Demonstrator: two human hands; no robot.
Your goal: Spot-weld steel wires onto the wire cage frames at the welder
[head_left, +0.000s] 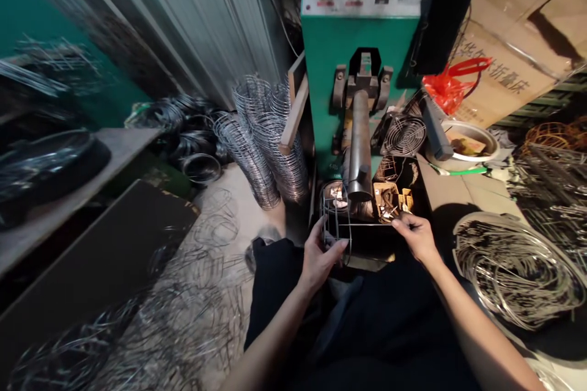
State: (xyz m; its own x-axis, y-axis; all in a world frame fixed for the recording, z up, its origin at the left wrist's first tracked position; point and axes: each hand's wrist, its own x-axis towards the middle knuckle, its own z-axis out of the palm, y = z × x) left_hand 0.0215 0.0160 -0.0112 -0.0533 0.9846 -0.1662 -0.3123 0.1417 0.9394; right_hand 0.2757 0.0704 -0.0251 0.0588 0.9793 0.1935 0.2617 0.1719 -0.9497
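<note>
One small wire cage (337, 214) is held up just in front of the green machine's cylindrical metal arm (360, 146), above the person's lap and on the left side of the metal tray (431, 208). It should be light, an open frame of thin rods; I would expect it to feel stiff round its hoops but spring or bend if squeezed hard between them. Bare metal could be slick, and any cut ends sharp, so a hoop or the join of a hoop and a crossbar seems the surest hold. The left hand (321, 256) does that: its grip is closed round the near side, thumb against the lower wires. From the cage a thin straight wire (373, 225) appears to run across to the right hand (417, 238), whose grip is narrow, thumb and forefinger pinched at its end. That wire probably weighs almost nothing and would flex or roll, so an end pinch suits it.

Beyond the hands stands the green machine (326, 49), with a spiral wire grille (403, 134) beside it. Tall stacks of wire rings (279, 140) stand to the left; a heap of curved rods (518, 275) lies to the right.
</note>
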